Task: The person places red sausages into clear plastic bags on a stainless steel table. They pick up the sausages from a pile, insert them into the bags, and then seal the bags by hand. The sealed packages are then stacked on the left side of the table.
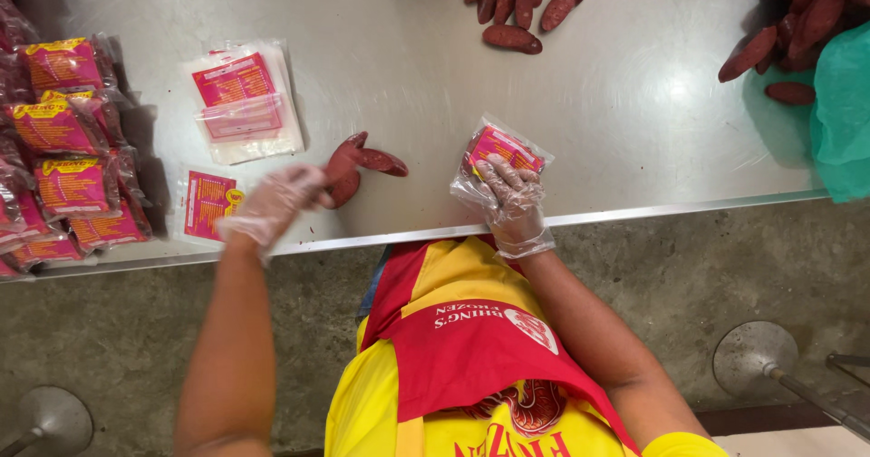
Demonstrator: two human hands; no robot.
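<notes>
Both my hands wear thin clear gloves over a steel table point(408, 67). My left hand point(276, 203), blurred by motion, pinches the near end of one of the dark red sausages point(349, 169) lying in a small cluster near the table's front edge. My right hand point(512, 205) grips a clear plastic bag with a pink label point(500, 149), pressing it against the table just right of the sausages. The bag's mouth points away from me, and I cannot tell what is inside it.
A stack of empty labelled bags point(243, 103) and a loose pink label point(208, 203) lie to the left. Filled packs point(63, 140) are piled at the far left. Sausage piles sit at the top centre point(517, 8) and top right point(797, 22), beside green plastic point(843, 112). Stool bases point(752, 357) stand on the floor.
</notes>
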